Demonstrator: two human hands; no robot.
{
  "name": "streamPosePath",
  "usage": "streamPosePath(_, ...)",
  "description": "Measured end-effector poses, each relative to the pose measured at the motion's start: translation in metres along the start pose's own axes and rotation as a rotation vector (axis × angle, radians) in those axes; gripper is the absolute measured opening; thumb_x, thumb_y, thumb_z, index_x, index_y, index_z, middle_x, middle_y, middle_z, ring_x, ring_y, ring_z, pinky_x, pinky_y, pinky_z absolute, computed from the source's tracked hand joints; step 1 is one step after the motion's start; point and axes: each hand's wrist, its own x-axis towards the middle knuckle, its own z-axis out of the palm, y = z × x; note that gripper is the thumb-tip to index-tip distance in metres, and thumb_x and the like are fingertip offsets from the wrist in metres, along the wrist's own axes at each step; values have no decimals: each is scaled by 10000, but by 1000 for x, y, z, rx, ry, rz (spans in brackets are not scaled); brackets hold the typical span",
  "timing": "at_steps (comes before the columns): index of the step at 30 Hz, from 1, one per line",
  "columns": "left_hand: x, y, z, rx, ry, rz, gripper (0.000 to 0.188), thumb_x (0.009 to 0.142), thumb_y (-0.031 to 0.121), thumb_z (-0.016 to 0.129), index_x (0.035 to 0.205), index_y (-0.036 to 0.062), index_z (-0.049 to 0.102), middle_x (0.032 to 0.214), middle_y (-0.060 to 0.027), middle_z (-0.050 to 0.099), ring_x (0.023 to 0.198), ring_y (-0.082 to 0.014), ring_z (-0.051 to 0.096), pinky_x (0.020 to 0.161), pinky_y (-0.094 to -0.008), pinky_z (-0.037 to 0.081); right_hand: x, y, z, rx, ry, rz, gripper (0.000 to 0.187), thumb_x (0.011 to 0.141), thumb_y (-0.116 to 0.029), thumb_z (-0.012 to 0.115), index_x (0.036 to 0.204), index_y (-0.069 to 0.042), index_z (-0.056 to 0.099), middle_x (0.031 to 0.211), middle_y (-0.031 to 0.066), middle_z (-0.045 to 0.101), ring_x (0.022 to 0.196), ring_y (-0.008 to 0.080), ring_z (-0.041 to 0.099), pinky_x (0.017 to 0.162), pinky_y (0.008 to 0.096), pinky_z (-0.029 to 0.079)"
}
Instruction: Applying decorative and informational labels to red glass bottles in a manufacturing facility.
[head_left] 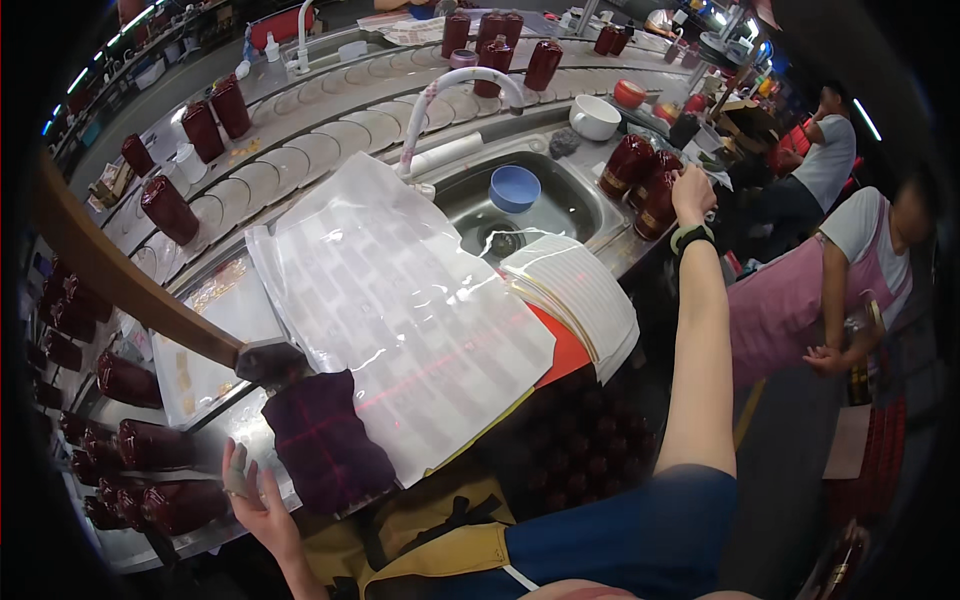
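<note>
At the right of the sink, my right hand (692,195) is closed around the top of a dark red glass bottle (657,205). Another dark red bottle (627,166) stands close beside it. My left hand (262,508) is at the lower left with its fingers apart and nothing in them; one finger has a pale wrapping. Just left of it, dark red bottles (185,507) crowd the metal counter. To its right lies a folded dark purple cloth (330,440). A large clear-covered sheet of printed labels (400,310) spreads over the counter between my hands.
A metal sink (465,205) holds a blue bowl (515,188) under a curved faucet (412,125). An open notebook (575,295) overlaps the label sheet. A conveyor of plates (330,140) runs behind, with more bottles. A brown post (150,270) crosses the left. Two people are at the right.
</note>
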Motion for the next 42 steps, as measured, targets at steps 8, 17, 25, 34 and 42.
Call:
streamPosePath(8,-3,-6,-4,-26,10,-5,432,999,-19,562,1428,-47,521,1580,-151,459,1424,-262,479,1171,-442,398,3,-12,-4,18,-31,-18,310,907,-362,770,1051,-88,751,1097,189,743,1069,389,706,883,501,554)
streamPosePath(17,-5,-6,-24,-35,54,21,485,1035,-30,525,1511,-61,443,1585,-126,466,1425,-208,476,1189,-357,357,-12,-20,-26,88,-63,32,324,901,-368,779,1132,-144,739,1183,145,726,1124,380,695,905,509,557)
streamPosePath(25,-11,-12,-36,-12,100,2,444,1016,-32,528,1455,-72,479,1577,-105,469,1382,-214,499,1176,-404,396,-12,-25,-29,-54,-131,-7,288,963,-343,708,1139,-116,729,1166,152,742,1127,375,706,896,501,573)
streamPosePath(34,-4,-16,-25,-47,67,16,447,1019,-28,529,1461,-70,477,1578,-130,463,1407,-244,489,1180,-427,390,-7,-4,-38,-33,-147,68,362,961,-381,703,1198,-108,724,1215,202,727,1159,427,683,921,538,553)
streamPosePath(42,-5,-14,-24,-59,47,25,480,1026,-8,539,1496,-56,449,1578,-136,459,1426,-263,474,1182,-433,389,-4,-3,-39,62,-219,113,512,838,-486,803,1193,-122,744,1204,199,735,1166,406,684,944,507,555)
